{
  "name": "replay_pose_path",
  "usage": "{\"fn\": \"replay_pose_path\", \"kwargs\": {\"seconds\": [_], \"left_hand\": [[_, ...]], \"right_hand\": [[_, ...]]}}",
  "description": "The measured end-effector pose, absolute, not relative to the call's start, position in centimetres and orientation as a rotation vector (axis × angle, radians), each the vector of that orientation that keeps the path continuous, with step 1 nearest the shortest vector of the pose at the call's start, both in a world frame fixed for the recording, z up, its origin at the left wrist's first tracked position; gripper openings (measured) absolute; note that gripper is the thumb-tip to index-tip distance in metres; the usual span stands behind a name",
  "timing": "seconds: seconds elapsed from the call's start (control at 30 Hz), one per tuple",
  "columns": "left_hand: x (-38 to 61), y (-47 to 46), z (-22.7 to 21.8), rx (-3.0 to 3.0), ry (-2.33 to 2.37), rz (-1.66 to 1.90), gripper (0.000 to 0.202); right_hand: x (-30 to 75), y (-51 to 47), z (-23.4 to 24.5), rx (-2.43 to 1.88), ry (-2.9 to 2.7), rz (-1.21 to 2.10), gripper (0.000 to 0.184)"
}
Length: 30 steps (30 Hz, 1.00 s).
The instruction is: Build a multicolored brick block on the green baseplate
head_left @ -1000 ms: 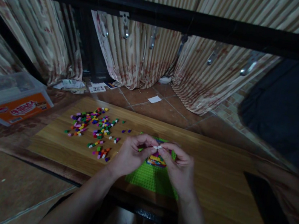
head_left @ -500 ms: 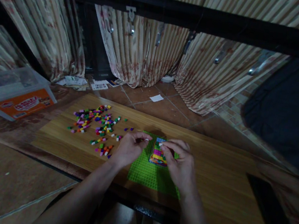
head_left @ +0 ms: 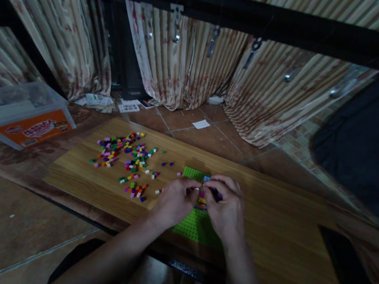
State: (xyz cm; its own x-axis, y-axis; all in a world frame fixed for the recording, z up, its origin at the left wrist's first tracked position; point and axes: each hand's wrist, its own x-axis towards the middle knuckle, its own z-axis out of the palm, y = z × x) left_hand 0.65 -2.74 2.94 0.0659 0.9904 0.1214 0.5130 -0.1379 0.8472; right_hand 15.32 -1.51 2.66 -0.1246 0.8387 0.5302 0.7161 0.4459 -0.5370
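Note:
A green studded baseplate lies on the wooden table in front of me. A small stack of colourful bricks stands on it, mostly hidden by my hands. My left hand is over the plate's left side, fingers curled, pinching a small white brick beside the stack. My right hand covers the stack's right side, fingers closed round it. A scatter of small loose bricks in many colours lies on the table to the left.
A clear plastic box with an orange label sits at the far left. A dark flat object lies at the table's right end. Striped curtains hang behind, a black bar crosses overhead, and a tiled floor lies below.
Both hands have come down from just above the plate onto the brick stack. The left hand, apart from the right half a second ago, has closed back in beside it.

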Motion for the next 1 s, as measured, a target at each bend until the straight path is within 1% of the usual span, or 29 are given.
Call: {"fn": "replay_pose_path", "kwargs": {"seconds": [0.3, 0.53, 0.67, 0.8, 0.9, 1.0], "left_hand": [[1.1, -3.7, 3.4, 2.158, 1.596, 0.78, 0.028], [1.2, -3.8, 2.9, 2.172, 1.598, 0.782, 0.029], [0.6, -3.3, 3.1, 2.049, 1.569, 0.861, 0.03], [-0.5, -2.4, 3.0, 1.766, 1.536, 1.077, 0.031], [-0.8, -1.9, 2.8, 1.518, 1.347, 1.233, 0.033], [-0.2, -1.8, 3.1, 1.308, 1.125, 1.28, 0.033]], "right_hand": [[15.4, -1.5, 2.1, -1.277, -1.848, 0.188, 0.013], [15.0, -1.4, 2.1, -1.305, -1.832, 0.179, 0.015], [14.8, -1.6, 2.2, -1.316, -1.788, 0.218, 0.013], [15.4, -1.9, 2.3, -1.211, -1.555, 0.359, 0.012], [16.0, -1.9, 2.6, -1.199, -1.263, 0.368, 0.013], [16.2, -1.8, 3.1, -1.189, -1.224, 0.443, 0.013]]}}
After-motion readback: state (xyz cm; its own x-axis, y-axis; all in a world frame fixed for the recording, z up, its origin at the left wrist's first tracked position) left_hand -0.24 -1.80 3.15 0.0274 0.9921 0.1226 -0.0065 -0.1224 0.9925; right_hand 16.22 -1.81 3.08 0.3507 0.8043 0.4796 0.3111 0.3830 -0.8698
